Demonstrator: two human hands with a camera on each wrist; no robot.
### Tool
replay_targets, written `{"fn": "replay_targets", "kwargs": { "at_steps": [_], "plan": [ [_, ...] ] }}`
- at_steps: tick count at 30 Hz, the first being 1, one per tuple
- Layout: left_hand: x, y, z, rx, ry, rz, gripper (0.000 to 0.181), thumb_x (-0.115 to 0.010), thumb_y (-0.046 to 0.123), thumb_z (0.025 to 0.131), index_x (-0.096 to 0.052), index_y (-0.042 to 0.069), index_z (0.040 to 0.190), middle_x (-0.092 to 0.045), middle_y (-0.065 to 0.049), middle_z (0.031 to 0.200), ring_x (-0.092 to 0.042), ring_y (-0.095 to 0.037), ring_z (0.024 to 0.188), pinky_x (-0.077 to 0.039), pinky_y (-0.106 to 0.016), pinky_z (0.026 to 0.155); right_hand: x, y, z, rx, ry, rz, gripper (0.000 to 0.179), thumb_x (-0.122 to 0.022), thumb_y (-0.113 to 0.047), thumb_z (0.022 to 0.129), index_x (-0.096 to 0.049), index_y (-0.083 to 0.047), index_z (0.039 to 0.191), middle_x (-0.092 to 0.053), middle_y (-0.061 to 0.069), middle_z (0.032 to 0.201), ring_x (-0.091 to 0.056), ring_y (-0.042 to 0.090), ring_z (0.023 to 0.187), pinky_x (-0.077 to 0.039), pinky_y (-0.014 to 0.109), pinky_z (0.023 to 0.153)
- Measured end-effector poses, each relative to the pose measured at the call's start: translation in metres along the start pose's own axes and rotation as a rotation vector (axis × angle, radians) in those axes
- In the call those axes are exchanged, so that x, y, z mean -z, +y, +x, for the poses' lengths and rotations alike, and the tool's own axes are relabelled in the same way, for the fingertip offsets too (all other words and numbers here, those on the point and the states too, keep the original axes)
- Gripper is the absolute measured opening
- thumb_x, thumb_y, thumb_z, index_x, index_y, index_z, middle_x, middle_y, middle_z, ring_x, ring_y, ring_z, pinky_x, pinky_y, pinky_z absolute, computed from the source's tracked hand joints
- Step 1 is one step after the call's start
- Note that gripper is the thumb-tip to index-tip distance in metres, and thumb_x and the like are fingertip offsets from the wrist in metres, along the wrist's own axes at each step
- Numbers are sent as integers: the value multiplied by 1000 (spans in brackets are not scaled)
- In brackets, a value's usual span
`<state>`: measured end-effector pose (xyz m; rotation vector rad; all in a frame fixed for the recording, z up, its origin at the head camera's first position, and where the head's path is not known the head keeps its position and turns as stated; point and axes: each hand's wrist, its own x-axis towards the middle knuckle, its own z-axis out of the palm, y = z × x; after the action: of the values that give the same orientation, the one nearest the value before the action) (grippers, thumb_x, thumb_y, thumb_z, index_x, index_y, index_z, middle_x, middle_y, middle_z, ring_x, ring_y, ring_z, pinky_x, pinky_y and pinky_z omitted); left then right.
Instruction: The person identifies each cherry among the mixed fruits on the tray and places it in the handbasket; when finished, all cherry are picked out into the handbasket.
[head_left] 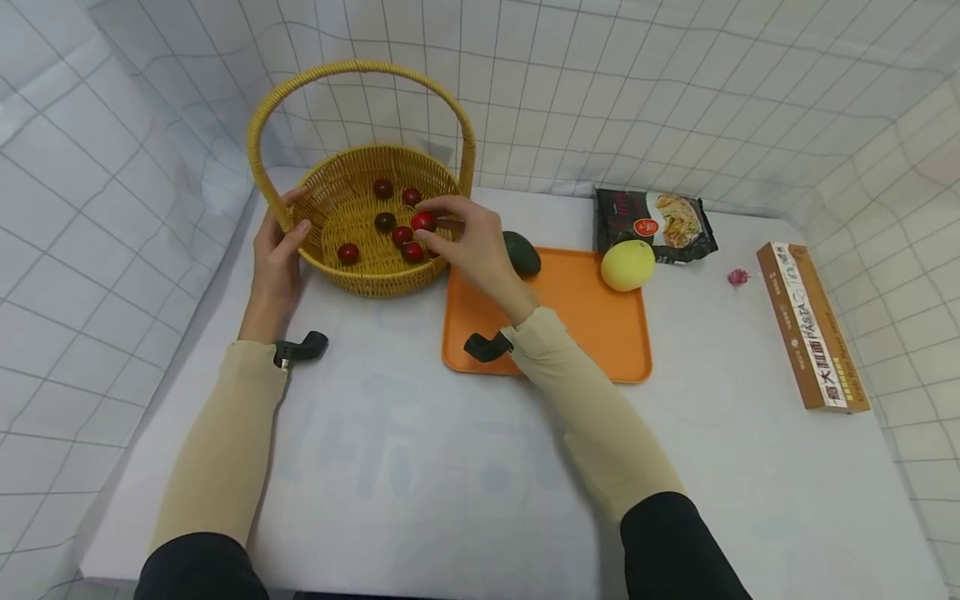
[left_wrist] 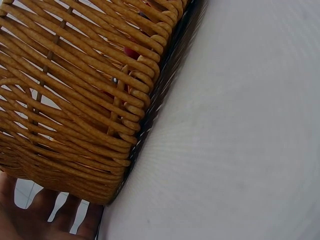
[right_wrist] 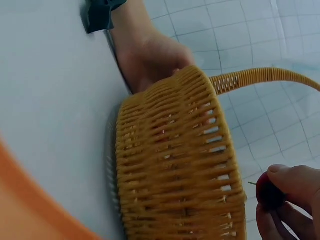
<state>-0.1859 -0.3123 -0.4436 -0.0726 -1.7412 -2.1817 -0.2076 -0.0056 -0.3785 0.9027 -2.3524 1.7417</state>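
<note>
A yellow wicker basket with a tall arched handle stands at the back left, with several dark red cherries scattered on its bottom. My left hand grips the basket's left side by the foot of the handle, thumb over the rim. In the left wrist view, its fingers lie against the woven wall. Over the basket's right side, my right hand pinches a bright red cherry between thumb and fingers. A thin stem shows on this cherry in the right wrist view, near the rim.
Right of the basket lies an orange tray, with an avocado and a yellow round fruit at its back corners. Behind it sits a black food packet. Farther right are a small pinkish-red piece and a pasta box.
</note>
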Motion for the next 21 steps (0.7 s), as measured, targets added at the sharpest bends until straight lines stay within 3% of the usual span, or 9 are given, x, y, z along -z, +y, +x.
{"fn": "replay_targets", "kwargs": {
  "at_steps": [14,21],
  "plan": [
    [-2,1,1,-9,6,1,50,-65,15,99,-59,11,148,-49,-12,155,-42,-29,142,-29,-36,113,-24,4,36,-119,-59,-101,36,-78,-13,96,-71,-3,130,-72,10,128,-71,23,118,-53,19,96],
    [-2,-1,0,-2,8,-21,50,-66,14,98,-59,11,148,-49,-11,154,-43,-27,139,-30,-36,111,-14,1,29,-113,-66,-128,40,-77,-16,98,-69,-3,135,-70,12,136,-65,25,129,-51,28,106]
  ]
}}
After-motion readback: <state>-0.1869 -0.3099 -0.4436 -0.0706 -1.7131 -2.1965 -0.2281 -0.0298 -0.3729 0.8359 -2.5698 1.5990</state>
